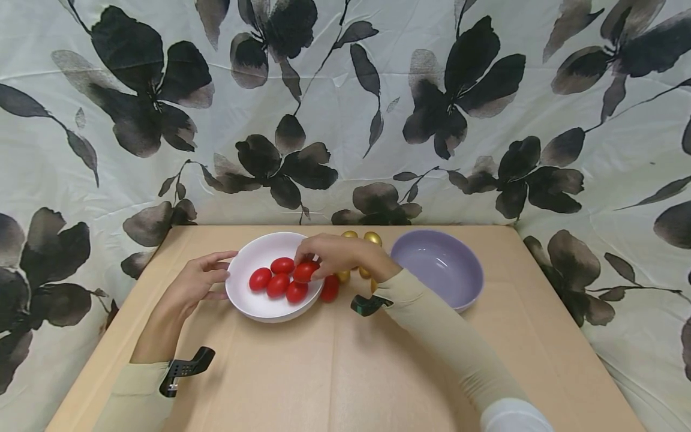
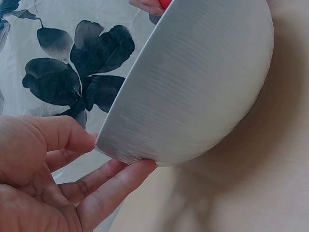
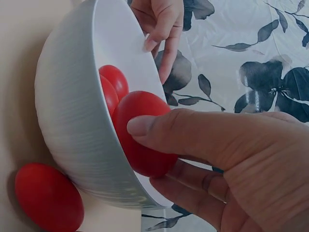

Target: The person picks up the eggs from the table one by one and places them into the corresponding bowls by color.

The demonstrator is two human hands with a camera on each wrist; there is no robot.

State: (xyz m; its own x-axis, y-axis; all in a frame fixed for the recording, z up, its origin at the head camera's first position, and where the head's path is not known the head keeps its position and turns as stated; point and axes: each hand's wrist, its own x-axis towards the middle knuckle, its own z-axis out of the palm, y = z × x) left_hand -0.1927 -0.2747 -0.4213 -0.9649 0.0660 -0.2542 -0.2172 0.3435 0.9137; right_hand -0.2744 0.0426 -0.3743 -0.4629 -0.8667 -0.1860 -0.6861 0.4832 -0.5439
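My left hand [image 1: 198, 281] is at the left side of a white bowl [image 1: 243, 300], its thumb at the rim and fingertips against the outer wall [image 2: 193, 96]. Over the bowl's right side, my right hand [image 1: 337, 255] pinches a glossy red egg [image 3: 142, 135] between thumb and fingers. Several more red eggs [image 1: 278, 285] lie inside the bowl. Another red egg [image 3: 49, 197] rests on the table just outside, beside the bowl's right wall; my right hand partly covers it in the head view.
A purple bowl [image 1: 464, 270] stands to the right, partly behind my right forearm. Several gold eggs [image 1: 372, 238] lie between the two bowls, some hidden by my right hand. The wooden table [image 1: 281, 372] ends at a floral cloth [image 1: 345, 132] behind.
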